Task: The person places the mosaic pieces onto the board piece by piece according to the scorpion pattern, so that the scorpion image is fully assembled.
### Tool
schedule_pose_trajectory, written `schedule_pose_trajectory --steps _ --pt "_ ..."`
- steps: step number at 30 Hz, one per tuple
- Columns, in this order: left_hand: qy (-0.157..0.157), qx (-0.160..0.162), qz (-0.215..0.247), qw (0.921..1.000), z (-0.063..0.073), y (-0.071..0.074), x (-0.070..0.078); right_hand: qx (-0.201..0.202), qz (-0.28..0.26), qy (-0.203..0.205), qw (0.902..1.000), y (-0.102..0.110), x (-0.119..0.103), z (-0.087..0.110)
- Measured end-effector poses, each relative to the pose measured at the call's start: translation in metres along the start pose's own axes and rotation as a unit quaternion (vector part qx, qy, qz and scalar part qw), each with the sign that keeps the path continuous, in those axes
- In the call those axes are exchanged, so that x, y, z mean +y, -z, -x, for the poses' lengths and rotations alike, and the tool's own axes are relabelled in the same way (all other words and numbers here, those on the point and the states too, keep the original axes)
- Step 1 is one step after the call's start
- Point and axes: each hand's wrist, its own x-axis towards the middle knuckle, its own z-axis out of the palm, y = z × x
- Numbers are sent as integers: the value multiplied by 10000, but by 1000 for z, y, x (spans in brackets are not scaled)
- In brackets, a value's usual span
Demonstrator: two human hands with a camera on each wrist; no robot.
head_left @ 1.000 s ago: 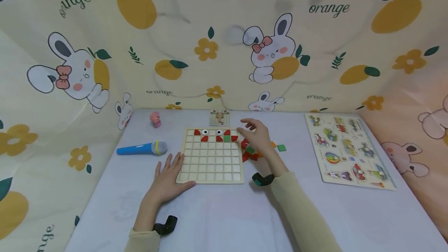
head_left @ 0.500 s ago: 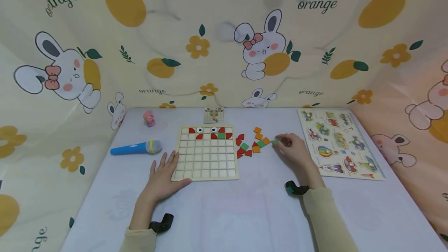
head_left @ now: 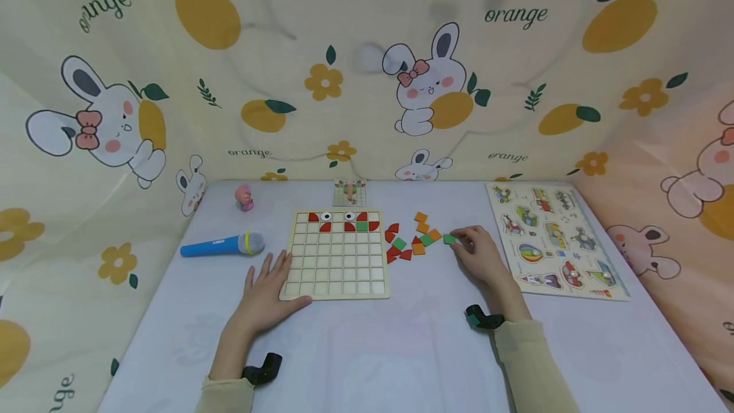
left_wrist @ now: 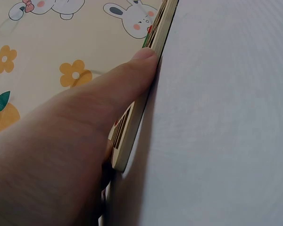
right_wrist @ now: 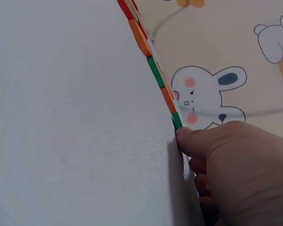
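A square wooden grid board [head_left: 337, 266] lies on the table, with red pieces, a green piece and two eye pieces in its top rows. My left hand [head_left: 265, 298] rests at the board's lower left corner, fingers straight and spread, thumb [left_wrist: 144, 59] along the near edge. To the right of the loose pieces, my right hand [head_left: 482, 257] pinches a green square tile [head_left: 449, 239] at the table surface. From the right wrist, the thumb [right_wrist: 191, 141] is seen against this green tile [right_wrist: 177, 120]; the other fingers are curled and partly hidden.
Loose red, orange and green tiles [head_left: 422, 227] lie between board and right hand. A small pattern card [head_left: 350, 193] is behind the board. A blue toy microphone [head_left: 215, 246] and pink figurine [head_left: 244, 197] are at left, a picture puzzle board [head_left: 559, 241] at right.
My right hand has moved from the board's upper right corner rightward, past the loose tiles, to the green tile at their right end. The left hand stays at the board.
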Motion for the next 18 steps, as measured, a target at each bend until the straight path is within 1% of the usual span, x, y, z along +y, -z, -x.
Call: schedule_pose_trajectory --steps 5,12,16,18 --pt "9 20 -50 10000 -1 -1 -2 84 23 39 10000 -3 2 0" --pt "18 29 -68 10000 -1 -2 -4 106 -130 55 9998 -4 1 0" --pt "-5 45 -40 10000 -1 -2 -4 111 -313 -62 9994 0 -7 0" --pt "-19 49 -25 10000 -2 -3 -4 89 -397 -126 9991 2 -14 -1"
